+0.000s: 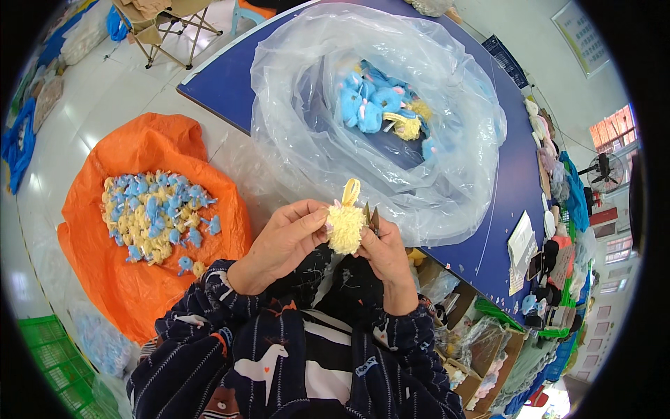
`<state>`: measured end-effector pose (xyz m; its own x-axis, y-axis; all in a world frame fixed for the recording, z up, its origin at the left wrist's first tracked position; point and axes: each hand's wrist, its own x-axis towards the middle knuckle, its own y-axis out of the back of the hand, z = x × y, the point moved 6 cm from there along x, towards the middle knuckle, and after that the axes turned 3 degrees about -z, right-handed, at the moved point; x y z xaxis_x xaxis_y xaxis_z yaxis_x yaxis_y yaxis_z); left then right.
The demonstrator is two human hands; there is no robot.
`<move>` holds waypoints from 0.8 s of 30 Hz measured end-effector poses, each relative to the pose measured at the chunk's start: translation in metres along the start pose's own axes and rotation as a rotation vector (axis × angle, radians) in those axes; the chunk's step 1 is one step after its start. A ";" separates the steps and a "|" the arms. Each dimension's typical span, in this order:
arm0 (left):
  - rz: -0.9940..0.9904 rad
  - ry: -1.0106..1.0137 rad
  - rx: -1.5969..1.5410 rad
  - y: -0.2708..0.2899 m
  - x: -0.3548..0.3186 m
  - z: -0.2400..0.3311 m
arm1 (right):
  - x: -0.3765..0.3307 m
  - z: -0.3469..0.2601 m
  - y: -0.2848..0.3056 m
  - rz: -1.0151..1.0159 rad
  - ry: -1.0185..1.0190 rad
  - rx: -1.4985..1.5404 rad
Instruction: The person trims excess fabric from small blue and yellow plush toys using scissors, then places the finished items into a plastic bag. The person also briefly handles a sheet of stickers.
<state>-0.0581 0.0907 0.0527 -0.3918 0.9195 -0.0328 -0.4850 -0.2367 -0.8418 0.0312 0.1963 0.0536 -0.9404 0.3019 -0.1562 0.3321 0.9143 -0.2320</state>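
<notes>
Between my hands, above my lap, is a small fluffy yellow plush toy (346,228) with a yellow ribbon loop (351,190) standing up from its top. My left hand (289,234) pinches the toy's left edge between thumb and fingers. Fingers of my right hand (385,255) press on its lower right side and also hold a pair of small scissors (372,218), blades pointing up beside the toy. Just beyond my hands a big clear plastic bag (300,153) lies spread on the blue table. Inside it are several blue plush toys (370,105) and yellow ones (406,127).
On the floor at left, an orange sack (91,188) lies opened around many small blue and yellow plush pieces. Green crates (59,363) stand at lower left. Papers (521,244) and a phone lie on the blue table's (481,262) right edge. A folding chair (171,31) stands at far left.
</notes>
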 end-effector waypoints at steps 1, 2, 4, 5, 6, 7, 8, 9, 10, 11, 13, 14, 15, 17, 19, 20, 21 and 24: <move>0.003 0.009 -0.021 0.001 0.000 -0.001 | 0.000 0.000 0.000 -0.006 -0.009 0.010; -0.015 0.011 -0.048 0.003 0.001 -0.003 | -0.001 0.001 0.001 -0.013 -0.029 0.034; -0.051 0.017 -0.101 0.009 0.002 -0.006 | -0.002 0.004 0.002 -0.028 -0.068 0.082; -0.019 0.011 -0.056 0.010 0.003 -0.006 | -0.001 0.005 0.003 -0.017 -0.070 0.077; 0.012 0.005 -0.011 0.010 0.003 -0.005 | -0.001 0.006 0.003 -0.006 -0.071 0.071; 0.044 -0.001 0.034 0.010 0.003 -0.005 | 0.000 0.006 0.003 0.005 -0.072 0.065; 0.067 -0.147 0.283 0.007 0.003 0.005 | 0.000 0.005 0.004 0.023 -0.044 -0.012; 0.090 -0.292 0.532 0.001 0.001 0.014 | -0.002 0.003 0.004 0.041 -0.015 -0.090; 0.113 -0.438 0.780 -0.007 -0.002 0.022 | -0.002 0.001 0.003 0.059 0.015 -0.167; 0.100 -0.441 0.867 -0.010 -0.003 0.024 | -0.003 -0.006 0.001 0.100 0.069 -0.248; 0.072 -0.444 1.039 -0.013 -0.004 0.028 | -0.007 -0.022 -0.007 0.182 0.179 -0.408; 0.049 -0.331 0.912 -0.008 -0.003 0.023 | -0.007 -0.020 -0.005 0.189 0.189 -0.418; 0.026 -0.219 0.784 -0.004 -0.003 0.015 | -0.008 -0.017 -0.003 0.196 0.200 -0.427; -0.011 -0.093 0.544 -0.003 -0.004 0.008 | -0.005 -0.016 -0.002 0.158 0.161 -0.398; -0.055 -0.052 0.325 -0.004 -0.003 0.003 | -0.003 -0.012 -0.001 0.087 0.064 -0.317; -0.057 -0.035 0.280 -0.005 -0.002 0.001 | -0.003 -0.010 0.000 0.073 0.050 -0.256; -0.059 -0.019 0.236 -0.006 -0.002 0.000 | -0.003 -0.007 0.001 0.059 0.035 -0.196; -0.083 0.021 0.106 -0.009 -0.002 -0.001 | -0.002 -0.002 0.003 0.038 -0.014 -0.088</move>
<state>-0.0523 0.0910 0.0594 -0.3308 0.9435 0.0223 -0.5953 -0.1903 -0.7806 0.0341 0.1992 0.0555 -0.9259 0.3338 -0.1770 0.3594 0.9226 -0.1402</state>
